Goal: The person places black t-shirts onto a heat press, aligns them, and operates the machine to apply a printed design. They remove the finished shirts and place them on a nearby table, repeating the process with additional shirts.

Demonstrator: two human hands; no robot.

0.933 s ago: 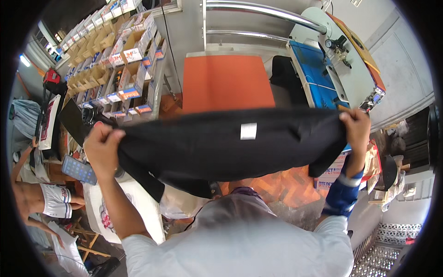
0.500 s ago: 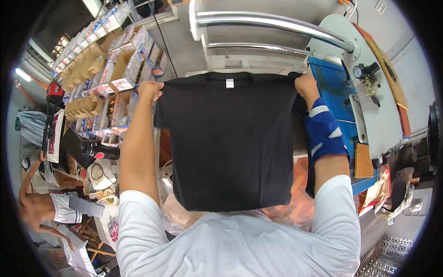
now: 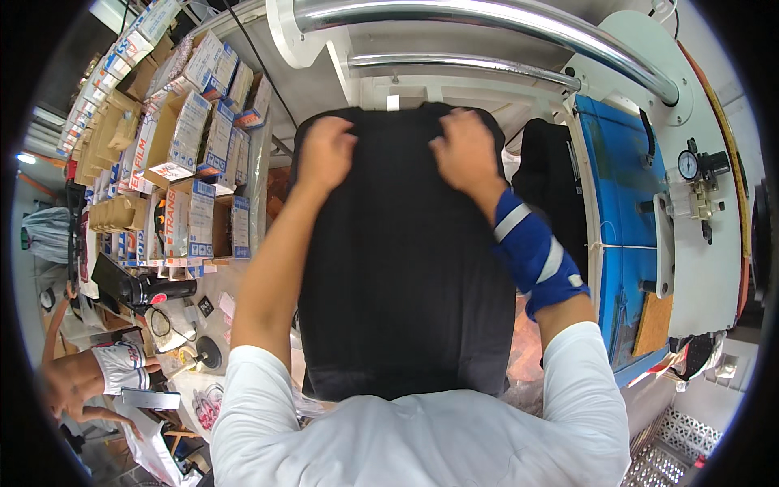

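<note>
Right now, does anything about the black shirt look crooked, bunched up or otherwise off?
Nothing stands out. The black cotton T-shirt lies flat and fairly square on the platen, its white neck tag centred at the far edge. The left hand and right hand press its shoulders evenly. Its near hem hangs over the platen's front edge.

A single wide fisheye view, worn on the person's head, looks steeply down and forward. The frame is circular with dark corners, and straight edges bend toward its rim. The person's own shoulders fill the 6 o'clock edge, very close. Both forearms rise from there toward 12 o'clock, ending at the left hand and right hand on a black shirt at arm's length. Cardboard boxes curve along 9 to 11 o'clock, a blue machine panel at 3 o'clock.
</note>
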